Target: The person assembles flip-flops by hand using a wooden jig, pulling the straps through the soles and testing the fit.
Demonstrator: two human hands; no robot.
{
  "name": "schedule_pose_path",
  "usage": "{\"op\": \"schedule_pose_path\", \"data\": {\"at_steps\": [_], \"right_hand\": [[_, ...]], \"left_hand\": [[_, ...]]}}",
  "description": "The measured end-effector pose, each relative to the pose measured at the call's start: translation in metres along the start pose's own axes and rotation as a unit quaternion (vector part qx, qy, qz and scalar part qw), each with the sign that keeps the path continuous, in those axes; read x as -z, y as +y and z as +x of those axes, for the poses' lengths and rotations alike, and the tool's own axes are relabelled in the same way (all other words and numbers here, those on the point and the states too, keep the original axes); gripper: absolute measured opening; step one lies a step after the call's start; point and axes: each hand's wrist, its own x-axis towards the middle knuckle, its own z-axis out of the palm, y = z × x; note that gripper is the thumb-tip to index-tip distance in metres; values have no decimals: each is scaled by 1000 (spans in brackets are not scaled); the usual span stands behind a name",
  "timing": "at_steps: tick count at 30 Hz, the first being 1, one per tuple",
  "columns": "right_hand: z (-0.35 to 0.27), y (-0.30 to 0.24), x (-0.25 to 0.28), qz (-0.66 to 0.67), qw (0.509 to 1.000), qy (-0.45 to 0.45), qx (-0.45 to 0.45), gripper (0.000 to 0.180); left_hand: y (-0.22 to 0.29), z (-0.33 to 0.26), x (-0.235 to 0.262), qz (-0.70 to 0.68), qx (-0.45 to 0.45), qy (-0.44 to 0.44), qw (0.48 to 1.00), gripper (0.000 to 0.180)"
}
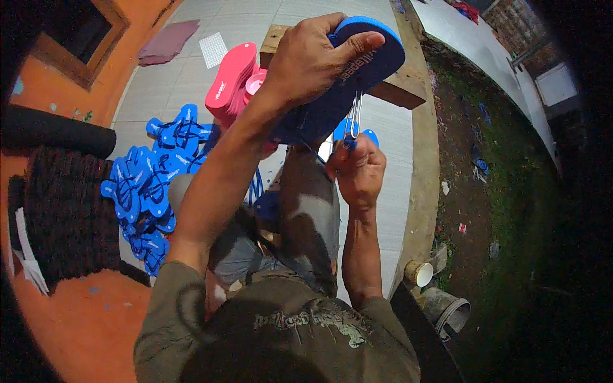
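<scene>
My left hand (306, 60) was clamped around a blue sole (386, 54), thumb laid across its face, in front of a wooden beam (402, 92) near the right edge of the tiled floor (391, 150). My right hand (362, 173), fingers curled tight, gripped a bent metal wire (355, 118) below the sole. The wire's upper end met the sole; I couldn't tell whether it passed through. Pink soles (231, 76) were stacked left of the beam, and blue sandals (143, 185) lay heaped along the floor's left edge.
</scene>
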Motion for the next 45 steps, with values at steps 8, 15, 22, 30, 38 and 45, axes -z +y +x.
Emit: {"op": "schedule_pose_path", "data": {"at_steps": [8, 15, 22, 30, 38, 45], "right_hand": [[6, -51, 7, -100, 983, -8, -155, 26], [35, -70, -21, -227, 971, 67, 12, 33], [-7, -47, -38, -357, 925, 108, 69, 19], [-10, -34, -33, -268, 950, 127, 96, 38], [-31, -43, -50, -265, 952, 152, -14, 28], [-101, -38, -7, -258, 965, 13, -39, 19]], "left_hand": [[8, -29, 2, -116, 62, 3, 991, 49], [16, -48, -2, -289, 119, 0, 950, 46], [24, -106, 6, 46, 20, 144, 988, 44], [-36, -110, -19, -337, -84, 23, 938, 39], [-28, -165, -3, -175, -90, -75, 978, 37], [-3, -191, -12, -179, -66, -58, 980, 41]]}}
